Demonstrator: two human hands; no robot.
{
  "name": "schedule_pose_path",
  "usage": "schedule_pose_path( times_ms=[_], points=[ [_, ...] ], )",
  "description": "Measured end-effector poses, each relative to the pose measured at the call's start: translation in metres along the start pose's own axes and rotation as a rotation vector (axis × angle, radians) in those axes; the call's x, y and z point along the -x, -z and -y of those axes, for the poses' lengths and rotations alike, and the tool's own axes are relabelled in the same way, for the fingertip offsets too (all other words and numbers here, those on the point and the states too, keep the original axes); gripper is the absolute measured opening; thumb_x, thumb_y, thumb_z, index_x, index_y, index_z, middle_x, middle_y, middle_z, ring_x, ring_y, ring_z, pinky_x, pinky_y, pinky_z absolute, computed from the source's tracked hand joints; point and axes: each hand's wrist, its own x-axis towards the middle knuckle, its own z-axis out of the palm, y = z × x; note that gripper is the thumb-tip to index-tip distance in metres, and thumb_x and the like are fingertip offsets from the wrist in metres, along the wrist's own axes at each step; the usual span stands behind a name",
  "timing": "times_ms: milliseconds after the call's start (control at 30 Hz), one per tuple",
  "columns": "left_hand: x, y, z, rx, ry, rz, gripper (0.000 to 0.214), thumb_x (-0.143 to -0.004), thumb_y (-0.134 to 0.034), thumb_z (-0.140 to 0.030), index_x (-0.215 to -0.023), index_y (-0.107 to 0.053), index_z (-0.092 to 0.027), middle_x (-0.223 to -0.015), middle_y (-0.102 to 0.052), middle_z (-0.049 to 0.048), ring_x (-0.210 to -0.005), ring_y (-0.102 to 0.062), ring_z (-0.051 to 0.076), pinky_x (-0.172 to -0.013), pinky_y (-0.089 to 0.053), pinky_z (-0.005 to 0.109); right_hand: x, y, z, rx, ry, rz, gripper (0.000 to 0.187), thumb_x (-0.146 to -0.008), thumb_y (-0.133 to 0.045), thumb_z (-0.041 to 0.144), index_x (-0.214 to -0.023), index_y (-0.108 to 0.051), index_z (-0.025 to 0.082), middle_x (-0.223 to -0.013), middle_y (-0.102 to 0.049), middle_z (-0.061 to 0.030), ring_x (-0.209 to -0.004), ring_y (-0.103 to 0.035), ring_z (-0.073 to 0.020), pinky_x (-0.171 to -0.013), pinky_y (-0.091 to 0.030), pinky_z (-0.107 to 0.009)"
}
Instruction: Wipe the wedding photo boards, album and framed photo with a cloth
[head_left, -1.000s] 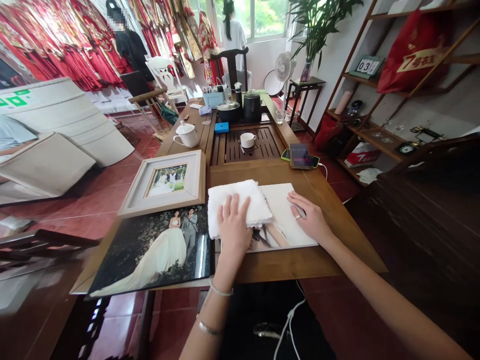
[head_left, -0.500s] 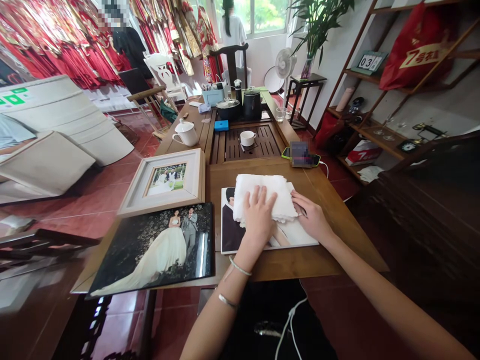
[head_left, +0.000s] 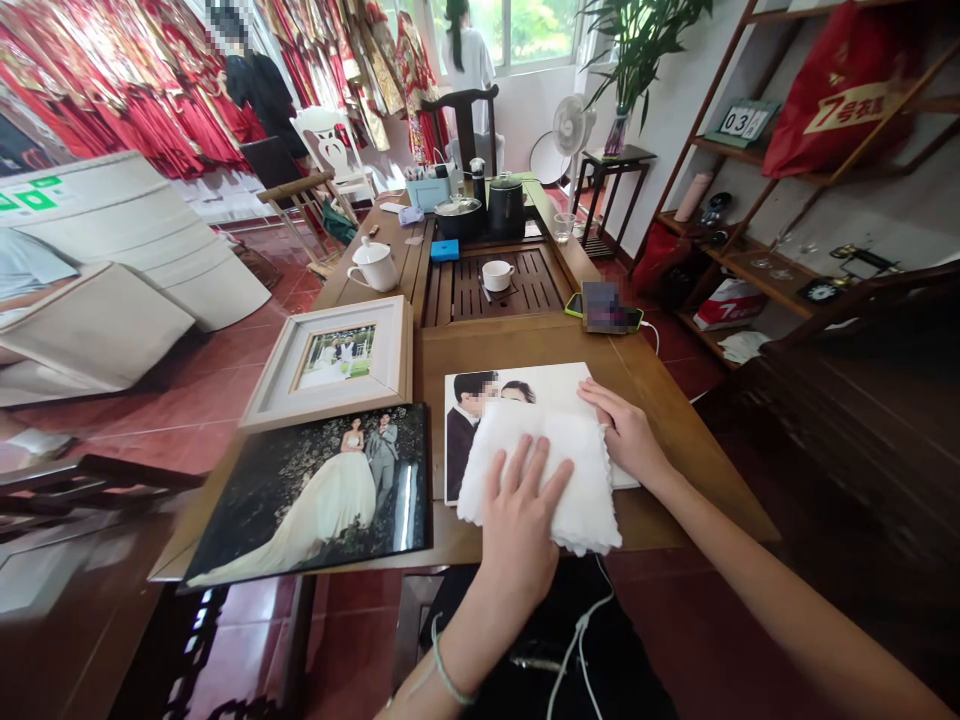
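My left hand (head_left: pixel 523 520) lies on a folded white cloth (head_left: pixel 585 500) with its fingers spread, pressing it against a photo panel (head_left: pixel 461 470). The panel shows a couple on a pale ground, and the cloth covers much of its lower part and overhangs its near edge. At the panel's right side my right hand (head_left: pixel 626 430) grips the edge, fingers close together and the thumb partly hidden. To the left lies a dark, glossy wedding photo panel (head_left: pixel 322 500). Behind that is a framed photo (head_left: pixel 341 360) in a light wooden frame with a wide mat.
On the wooden table (head_left: pixel 510 345) stand a lidded white mug (head_left: pixel 373 265), a white cup (head_left: pixel 497 275), a blue box (head_left: pixel 445 250) and a black kettle (head_left: pixel 506 208). A phone (head_left: pixel 607 310) with a cable lies at the right edge. Two people are near the clothes racks and window.
My left hand has drawn the cloth down toward me, from the panel's upper part to its near edge, uncovering the couple's heads. My right hand stays at the panel's right edge.
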Motion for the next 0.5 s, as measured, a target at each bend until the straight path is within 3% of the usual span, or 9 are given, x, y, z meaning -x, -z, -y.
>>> schedule_pose_path(
  times_ms=[100, 267, 500],
  points=[
    [-0.013, 0.0, -0.002, -0.023, 0.083, -0.027, 0.076, -0.07, -0.057, -0.004, -0.141, -0.043, -0.028, -0.156, -0.032, 0.0056, -0.146, -0.02, 0.027, -0.118, -0.021, 0.052, -0.001, -0.001, 0.001, 0.018, 0.006, -0.007, 0.04, -0.086, -0.04, 0.013, -0.116, -0.067, 0.016, -0.129, -0.063, -0.0124, -0.127, -0.054, -0.0226, -0.11, -0.04, -0.047],
    [-0.06, 0.0, 0.001, -0.097, 0.208, -0.055, 0.065, -0.077, -0.063, -0.014, -0.139, -0.046, -0.024, -0.154, -0.035, 0.0115, -0.144, -0.024, 0.031, -0.116, -0.022, 0.053, -0.001, -0.002, 0.001, 0.022, -0.015, -0.021, 0.042, -0.084, -0.04, 0.011, -0.114, -0.068, 0.019, -0.129, -0.063, -0.0093, -0.126, -0.055, -0.0217, -0.11, -0.041, -0.045],
    [-0.12, -0.006, 0.002, -0.136, 0.222, -0.076, 0.048, -0.088, -0.049, -0.019, -0.135, -0.05, -0.02, -0.15, -0.04, 0.0143, -0.143, -0.028, 0.032, -0.115, -0.021, 0.054, -0.002, 0.0, 0.001, 0.039, -0.003, 0.021, 0.05, -0.071, -0.041, 0.003, -0.109, -0.069, 0.021, -0.132, -0.062, -0.0063, -0.126, -0.054, -0.0253, -0.108, -0.043, -0.042]
  ],
)
